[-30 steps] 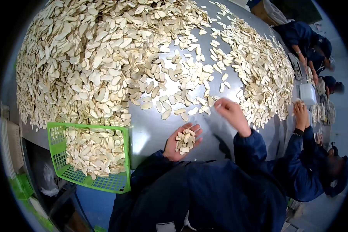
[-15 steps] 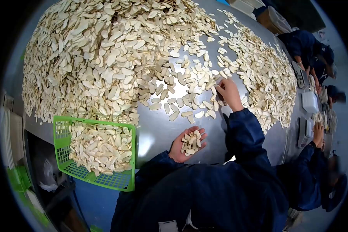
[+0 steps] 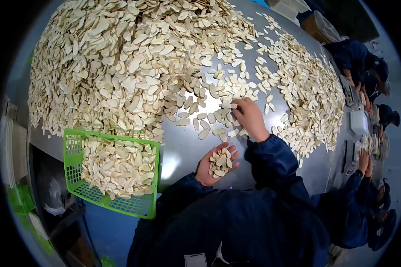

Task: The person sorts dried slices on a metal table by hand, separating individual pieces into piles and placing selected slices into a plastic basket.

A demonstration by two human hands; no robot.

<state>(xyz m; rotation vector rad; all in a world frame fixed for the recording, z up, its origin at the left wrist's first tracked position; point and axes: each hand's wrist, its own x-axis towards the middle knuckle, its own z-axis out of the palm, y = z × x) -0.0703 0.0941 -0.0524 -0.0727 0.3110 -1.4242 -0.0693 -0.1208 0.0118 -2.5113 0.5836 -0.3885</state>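
Pale slices (image 3: 221,163) rest in our upturned, loosely spread left hand (image 3: 205,171). Our right hand (image 3: 251,119) is at others on the counter (image 3: 177,155); its grip we cannot tell.

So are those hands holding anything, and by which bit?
The left hand cups a pile of pale slices from underneath. The right hand is at loose slices; whether it grips one, I can't tell.

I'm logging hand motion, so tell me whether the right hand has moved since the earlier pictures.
Yes: judged against the green basket, the right hand has moved leftward in the view, closer to the basket.
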